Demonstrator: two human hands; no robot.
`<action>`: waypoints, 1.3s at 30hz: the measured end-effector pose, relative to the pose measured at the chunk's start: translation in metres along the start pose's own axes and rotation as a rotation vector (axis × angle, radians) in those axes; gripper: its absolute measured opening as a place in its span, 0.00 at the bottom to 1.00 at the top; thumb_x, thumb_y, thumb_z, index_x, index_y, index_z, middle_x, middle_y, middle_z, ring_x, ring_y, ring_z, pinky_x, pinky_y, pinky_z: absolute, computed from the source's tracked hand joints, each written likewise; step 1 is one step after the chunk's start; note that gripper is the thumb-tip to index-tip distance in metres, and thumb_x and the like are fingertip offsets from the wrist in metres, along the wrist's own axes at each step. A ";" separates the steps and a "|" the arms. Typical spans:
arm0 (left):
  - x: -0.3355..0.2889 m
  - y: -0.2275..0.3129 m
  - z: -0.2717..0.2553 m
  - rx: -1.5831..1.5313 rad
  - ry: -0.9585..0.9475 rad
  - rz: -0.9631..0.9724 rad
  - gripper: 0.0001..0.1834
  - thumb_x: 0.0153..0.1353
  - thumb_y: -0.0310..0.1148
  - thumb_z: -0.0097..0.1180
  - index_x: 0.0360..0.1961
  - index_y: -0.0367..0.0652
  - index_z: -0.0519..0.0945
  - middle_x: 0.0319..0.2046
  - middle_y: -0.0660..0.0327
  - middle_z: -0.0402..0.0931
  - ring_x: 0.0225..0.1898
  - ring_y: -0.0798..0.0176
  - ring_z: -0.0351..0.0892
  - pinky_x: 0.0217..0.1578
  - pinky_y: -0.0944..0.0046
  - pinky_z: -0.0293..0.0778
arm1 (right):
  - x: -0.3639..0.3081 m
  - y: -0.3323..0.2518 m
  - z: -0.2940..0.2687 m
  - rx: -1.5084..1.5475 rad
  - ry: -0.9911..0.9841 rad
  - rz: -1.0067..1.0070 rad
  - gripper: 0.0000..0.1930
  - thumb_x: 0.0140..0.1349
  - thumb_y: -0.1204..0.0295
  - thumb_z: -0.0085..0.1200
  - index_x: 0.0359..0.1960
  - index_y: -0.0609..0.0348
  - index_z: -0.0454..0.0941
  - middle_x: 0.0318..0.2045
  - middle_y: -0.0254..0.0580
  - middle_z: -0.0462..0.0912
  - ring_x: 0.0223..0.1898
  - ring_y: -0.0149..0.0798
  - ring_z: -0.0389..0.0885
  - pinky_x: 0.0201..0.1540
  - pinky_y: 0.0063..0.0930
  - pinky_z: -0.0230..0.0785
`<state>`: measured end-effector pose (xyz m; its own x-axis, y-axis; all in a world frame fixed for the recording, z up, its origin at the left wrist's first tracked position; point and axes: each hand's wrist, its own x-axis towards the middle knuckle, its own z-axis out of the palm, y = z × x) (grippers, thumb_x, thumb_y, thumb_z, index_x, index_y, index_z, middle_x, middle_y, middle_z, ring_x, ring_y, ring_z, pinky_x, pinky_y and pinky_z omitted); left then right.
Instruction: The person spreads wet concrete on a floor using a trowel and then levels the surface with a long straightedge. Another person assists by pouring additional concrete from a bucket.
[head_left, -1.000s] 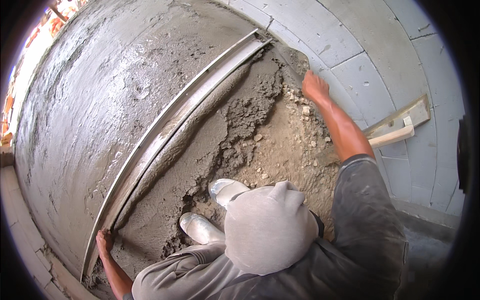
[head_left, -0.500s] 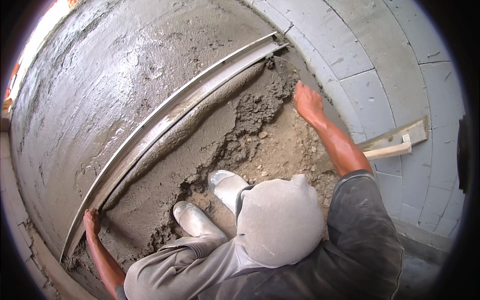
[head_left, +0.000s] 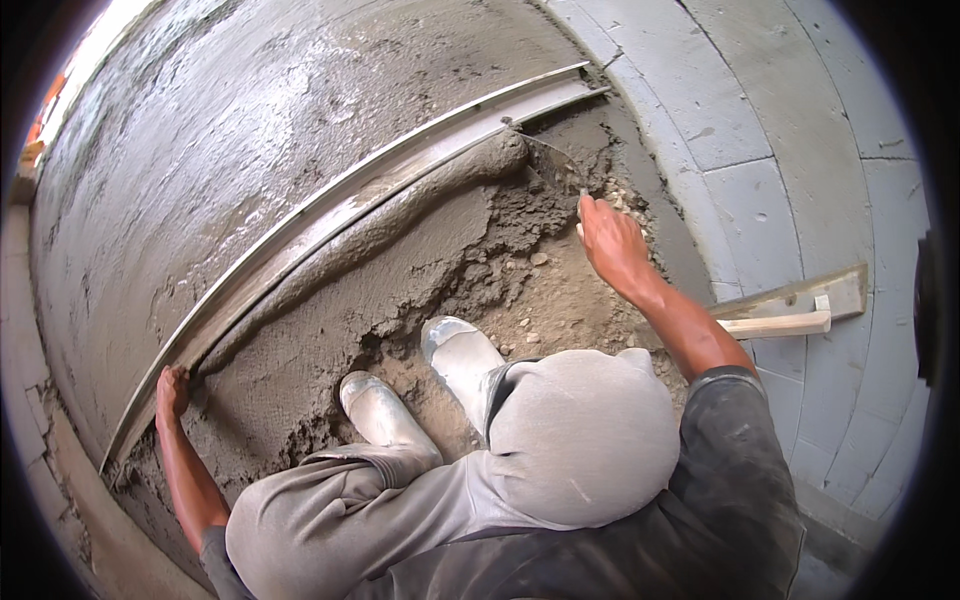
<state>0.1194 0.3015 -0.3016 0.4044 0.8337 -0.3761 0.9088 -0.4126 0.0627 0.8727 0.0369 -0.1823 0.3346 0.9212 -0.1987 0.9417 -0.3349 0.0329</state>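
Note:
A long metal straightedge (head_left: 400, 165) lies across wet grey mortar (head_left: 230, 170), curving in the view from lower left to upper right. Near its left end my left hand (head_left: 172, 392) is closed around the near edge. My right hand (head_left: 612, 240) grips the handle of a trowel (head_left: 552, 163); the handle is mostly hidden in the fist. The mortar-smeared blade rests against the right end of a thick mortar roll (head_left: 440, 185) that runs along the straightedge's near side.
A wall of grey blocks (head_left: 745, 215) rises on the right, with a wooden-handled float (head_left: 790, 305) beside it. My pale boots (head_left: 465, 355) stand at the ragged mortar edge by bare sandy, stony ground (head_left: 560, 310). Another block wall (head_left: 25, 350) borders the left.
My right hand has come back from the wall side, and the trowel blade now shows. The mortar roll's right end is pulled back from the straightedge's end. My left hand stays on the straightedge.

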 end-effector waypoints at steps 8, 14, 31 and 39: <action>-0.001 -0.008 -0.003 0.024 -0.034 0.020 0.10 0.61 0.33 0.52 0.35 0.35 0.79 0.33 0.41 0.74 0.40 0.39 0.75 0.41 0.48 0.69 | -0.021 -0.048 -0.002 0.041 0.006 -0.131 0.06 0.60 0.79 0.49 0.37 0.64 0.66 0.33 0.54 0.77 0.32 0.54 0.82 0.35 0.45 0.76; 0.005 0.017 -0.012 0.043 -0.097 -0.060 0.10 0.63 0.33 0.49 0.35 0.37 0.78 0.35 0.43 0.75 0.43 0.40 0.75 0.43 0.48 0.70 | -0.022 -0.077 0.023 0.036 -0.040 -0.211 0.09 0.63 0.71 0.51 0.41 0.58 0.67 0.33 0.46 0.75 0.32 0.47 0.81 0.34 0.42 0.75; -0.039 0.049 -0.004 -0.211 0.213 -0.224 0.21 0.62 0.28 0.52 0.57 0.36 0.72 0.55 0.45 0.72 0.59 0.44 0.68 0.60 0.55 0.64 | 0.088 -0.089 0.014 -0.204 0.106 -0.727 0.06 0.63 0.72 0.47 0.41 0.49 0.68 0.32 0.34 0.72 0.35 0.38 0.77 0.34 0.35 0.68; -0.187 0.123 -0.008 -0.155 0.289 -0.502 0.21 0.63 0.25 0.53 0.58 0.47 0.73 0.62 0.52 0.66 0.69 0.42 0.54 0.66 0.48 0.56 | 0.097 -0.147 0.008 -0.132 -0.115 -0.991 0.08 0.61 0.74 0.48 0.42 0.53 0.67 0.32 0.42 0.75 0.34 0.46 0.81 0.33 0.40 0.74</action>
<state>0.1562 0.0982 -0.2161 -0.0868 0.9878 -0.1294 0.9916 0.0982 0.0846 0.7668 0.1735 -0.2143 -0.6012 0.7453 -0.2881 0.7921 0.6034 -0.0918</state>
